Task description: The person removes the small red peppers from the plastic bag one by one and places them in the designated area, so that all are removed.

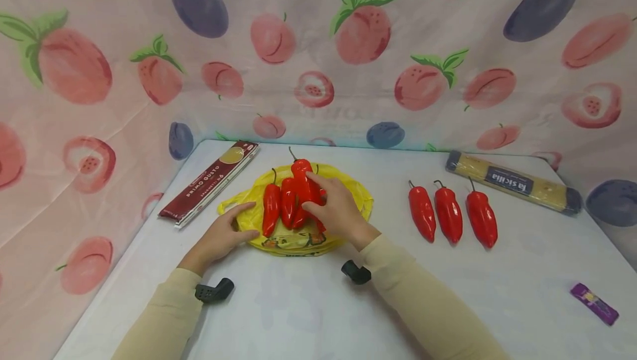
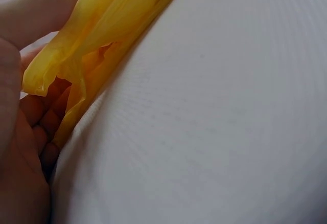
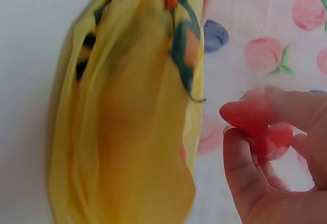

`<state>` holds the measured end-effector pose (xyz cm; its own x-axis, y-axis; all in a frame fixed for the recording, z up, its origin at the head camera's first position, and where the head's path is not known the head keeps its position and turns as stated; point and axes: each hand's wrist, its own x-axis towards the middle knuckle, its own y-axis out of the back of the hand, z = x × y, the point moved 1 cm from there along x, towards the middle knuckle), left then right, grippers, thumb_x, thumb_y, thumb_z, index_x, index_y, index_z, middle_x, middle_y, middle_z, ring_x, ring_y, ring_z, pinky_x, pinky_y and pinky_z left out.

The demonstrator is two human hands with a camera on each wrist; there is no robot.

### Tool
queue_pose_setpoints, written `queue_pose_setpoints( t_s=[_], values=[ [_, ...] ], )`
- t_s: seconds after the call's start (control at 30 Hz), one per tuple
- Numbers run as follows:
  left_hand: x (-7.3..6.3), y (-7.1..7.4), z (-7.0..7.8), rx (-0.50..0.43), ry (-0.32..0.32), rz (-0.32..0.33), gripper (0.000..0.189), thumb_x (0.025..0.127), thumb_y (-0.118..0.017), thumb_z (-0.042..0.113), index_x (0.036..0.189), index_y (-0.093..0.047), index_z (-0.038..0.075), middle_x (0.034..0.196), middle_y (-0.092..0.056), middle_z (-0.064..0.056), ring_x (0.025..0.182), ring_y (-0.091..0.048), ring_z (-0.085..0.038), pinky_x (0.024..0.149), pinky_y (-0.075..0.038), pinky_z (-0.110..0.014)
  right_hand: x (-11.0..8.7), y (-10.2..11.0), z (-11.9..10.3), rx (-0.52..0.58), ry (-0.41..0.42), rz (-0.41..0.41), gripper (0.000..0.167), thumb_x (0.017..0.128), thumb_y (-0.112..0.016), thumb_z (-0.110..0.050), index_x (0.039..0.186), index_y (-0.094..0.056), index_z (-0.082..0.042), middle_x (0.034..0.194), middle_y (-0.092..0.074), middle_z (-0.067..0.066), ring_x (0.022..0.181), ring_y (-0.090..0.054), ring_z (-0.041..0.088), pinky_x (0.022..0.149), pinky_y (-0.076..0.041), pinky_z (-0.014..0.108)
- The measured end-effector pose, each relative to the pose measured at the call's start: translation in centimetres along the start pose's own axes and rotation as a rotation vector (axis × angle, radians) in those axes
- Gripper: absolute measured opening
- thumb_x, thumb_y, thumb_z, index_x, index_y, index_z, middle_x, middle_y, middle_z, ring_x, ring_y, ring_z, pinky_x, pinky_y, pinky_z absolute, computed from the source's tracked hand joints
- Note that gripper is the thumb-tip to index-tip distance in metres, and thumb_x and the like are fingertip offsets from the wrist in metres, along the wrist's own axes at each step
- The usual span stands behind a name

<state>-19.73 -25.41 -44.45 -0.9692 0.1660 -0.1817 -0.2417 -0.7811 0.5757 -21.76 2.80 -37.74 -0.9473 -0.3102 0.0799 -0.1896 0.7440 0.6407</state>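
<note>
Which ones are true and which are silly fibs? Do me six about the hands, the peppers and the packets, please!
1. The left hand touches the yellow bag. True.
2. The right hand holds a spoon. False: it holds a red pepper.
3. Three other peppers lie to the right of the yellow bag. True.
4. The purple packet lies on the yellow bag. False: it lies on the white table.
5. The Primo Gusto packet lies to the left of the yellow bag. True.
6. The la sicilia packet stands upright. False: it lies flat.
</note>
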Motion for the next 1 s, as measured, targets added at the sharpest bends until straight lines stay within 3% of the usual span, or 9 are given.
queue_pose_setpoints(
  t_s=[0.4, 1.0],
  values=[
    [0.1, -0.1, 0.0, -0.013, -0.004, 0.005, 0.078, 0.087, -0.077, 0.039, 0.153, -0.041, 0.020, 0.158, -0.031, -0.019, 0.146, -0.022, -0.041, 0.114, -0.017, -0.067, -1.2, 3.4, 1.6, -0.017, -0.060, -0.027, 0.068, 0.094, -0.070, -0.012, 0.154, -0.041, -0.024, 0.133, -0.045, 0.016, 0.110, -0.055, 0.030, 0.079, -0.060, 0.038],
    [0.1, 0.0, 0.1, 0.002, 0.011, 0.007, 0.079, 0.087, -0.076, 0.042, 0.153, -0.041, 0.020, 0.159, -0.030, -0.019, 0.146, -0.021, -0.042, 0.113, -0.016, -0.069, -3.4, 7.0, 5.8, -0.069, -0.078, 0.158, 0.072, 0.092, -0.073, -0.017, 0.155, -0.039, -0.018, 0.133, -0.050, 0.017, 0.110, -0.057, 0.033, 0.077, -0.060, 0.042]
  ],
)
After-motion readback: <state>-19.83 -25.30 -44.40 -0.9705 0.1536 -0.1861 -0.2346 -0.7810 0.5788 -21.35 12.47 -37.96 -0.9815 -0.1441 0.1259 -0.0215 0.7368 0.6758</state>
